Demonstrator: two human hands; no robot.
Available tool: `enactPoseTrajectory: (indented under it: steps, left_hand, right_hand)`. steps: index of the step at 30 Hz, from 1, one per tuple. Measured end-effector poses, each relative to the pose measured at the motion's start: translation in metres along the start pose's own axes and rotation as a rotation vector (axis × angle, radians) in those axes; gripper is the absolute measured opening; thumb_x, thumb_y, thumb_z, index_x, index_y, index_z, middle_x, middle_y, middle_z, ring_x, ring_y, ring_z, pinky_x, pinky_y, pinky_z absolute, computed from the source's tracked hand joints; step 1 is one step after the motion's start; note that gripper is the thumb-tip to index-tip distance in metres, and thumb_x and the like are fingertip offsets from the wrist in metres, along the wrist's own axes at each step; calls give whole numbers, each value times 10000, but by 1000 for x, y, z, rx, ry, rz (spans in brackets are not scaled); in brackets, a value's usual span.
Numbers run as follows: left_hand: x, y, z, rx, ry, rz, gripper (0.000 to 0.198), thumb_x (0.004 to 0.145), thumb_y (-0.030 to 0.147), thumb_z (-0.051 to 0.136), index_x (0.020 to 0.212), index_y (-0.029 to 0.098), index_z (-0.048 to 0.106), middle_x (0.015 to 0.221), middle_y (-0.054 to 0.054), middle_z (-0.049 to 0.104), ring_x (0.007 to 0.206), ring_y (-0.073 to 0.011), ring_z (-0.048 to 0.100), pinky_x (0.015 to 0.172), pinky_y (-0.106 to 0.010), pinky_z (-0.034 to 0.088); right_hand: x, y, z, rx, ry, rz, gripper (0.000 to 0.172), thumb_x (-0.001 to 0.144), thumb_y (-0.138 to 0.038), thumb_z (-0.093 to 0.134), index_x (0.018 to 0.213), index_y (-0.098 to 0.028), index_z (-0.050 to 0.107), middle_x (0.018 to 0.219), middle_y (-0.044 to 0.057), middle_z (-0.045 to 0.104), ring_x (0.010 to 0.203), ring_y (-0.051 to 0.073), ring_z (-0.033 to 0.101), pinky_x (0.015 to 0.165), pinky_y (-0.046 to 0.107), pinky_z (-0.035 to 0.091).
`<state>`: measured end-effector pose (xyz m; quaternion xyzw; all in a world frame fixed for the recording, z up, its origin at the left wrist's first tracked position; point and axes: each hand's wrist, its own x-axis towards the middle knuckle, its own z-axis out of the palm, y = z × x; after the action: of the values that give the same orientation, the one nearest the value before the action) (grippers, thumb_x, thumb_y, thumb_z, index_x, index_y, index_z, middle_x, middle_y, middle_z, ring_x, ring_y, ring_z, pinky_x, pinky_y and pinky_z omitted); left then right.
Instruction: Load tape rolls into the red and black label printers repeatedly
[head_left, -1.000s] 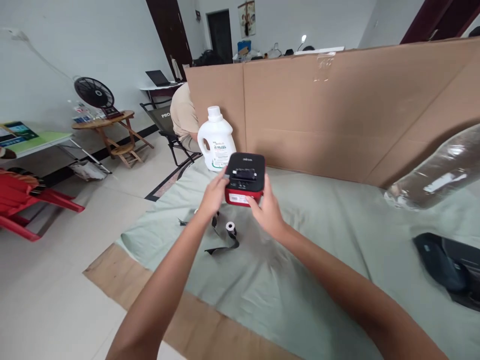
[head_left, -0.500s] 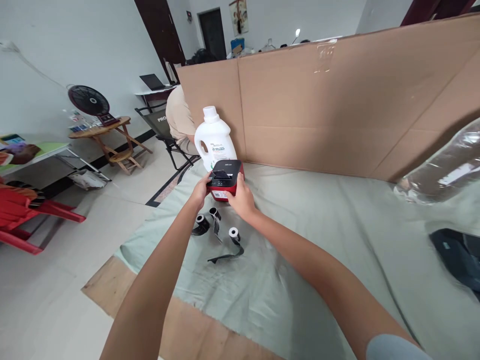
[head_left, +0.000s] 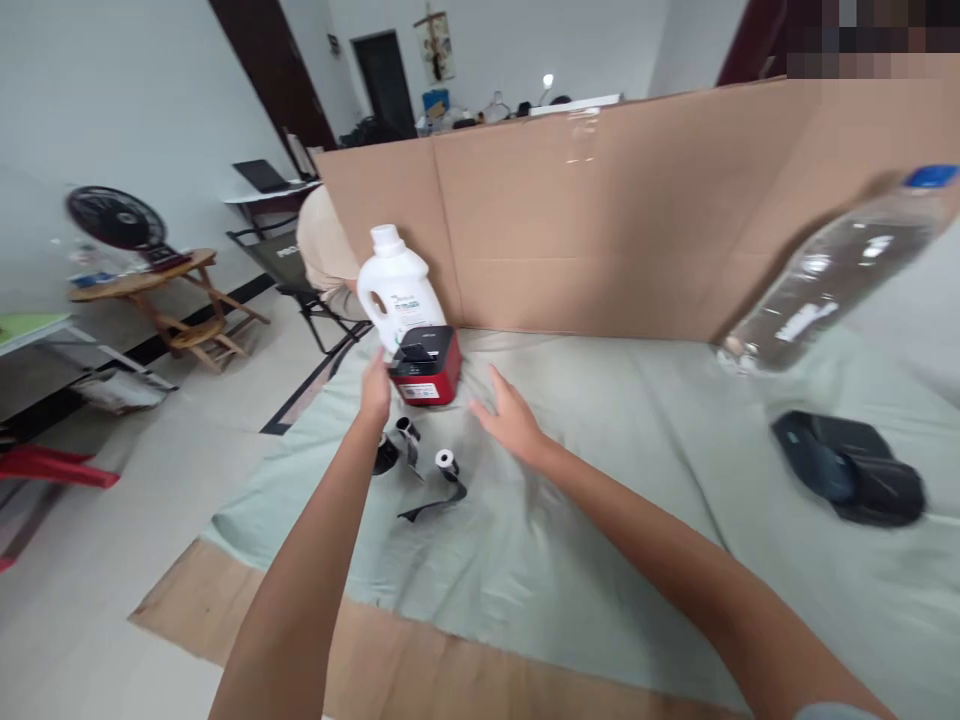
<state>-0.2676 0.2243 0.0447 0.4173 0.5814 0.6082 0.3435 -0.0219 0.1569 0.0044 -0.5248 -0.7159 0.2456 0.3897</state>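
Note:
A small red and black box-shaped machine point(head_left: 427, 366), which looks like a label printer, stands on the pale green cloth point(head_left: 600, 560). My left hand point(head_left: 376, 388) is at its left side, fingers extended and holding nothing; whether a fingertip touches it I cannot tell. To the right, apart from the machine, is my right hand point(head_left: 511, 415), open with thumb and fingers spread. In front of the machine are three small rolls with dark strips: a white-ended roll point(head_left: 447, 461), a roll point(head_left: 405, 427) and another roll point(head_left: 385, 455) partly behind my left wrist. Right behind the machine rises a white jug point(head_left: 401, 285).
A tall cardboard sheet point(head_left: 555, 230) borders the back. At right are a large clear plastic bottle point(head_left: 832, 275) leaning against it and a black object point(head_left: 847, 468). Beyond at left, a person's sleeve point(head_left: 322, 240), a folding chair point(head_left: 277, 265) and a fan point(head_left: 120, 220) show.
Both hands had gripped the machine; now it stands by the jug, let go. My right hand has drawn away to the right. The view has turned right, showing more of the bottle and black object.

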Motion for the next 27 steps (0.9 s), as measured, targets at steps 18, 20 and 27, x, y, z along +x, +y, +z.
enactPoseTrajectory:
  steps: [18,20,27]
  left_hand:
    - [-266,4,51,338,-523,835,363,979,198,409,1165,275,711,1325,-47,708,1409,-248,535,1253,-551,305]
    - [-263,5,56,349,-540,802,374,975,189,392,1137,274,719,1310,-41,716,1379,-233,566,1258,-536,297]
    - [-243,-10,93,555,-748,488,563,881,141,457,1419,247,583,1477,-63,596,1407,-221,532,1297,-511,221]
  right_hand:
    - [-180,116,-309,-888,364,907,798,681,-502,790,1308,-99,507,1209,279,558,1080,440,560,787,465,456]
    - [-173,95,-283,-920,353,787,803,695,-519,763,1326,-110,485,1183,244,554,1074,419,557,776,437,465]
    - [-135,18,-153,-742,210,458,995,741,-522,742,1531,-65,345,1212,247,547,1086,400,559,855,437,474]
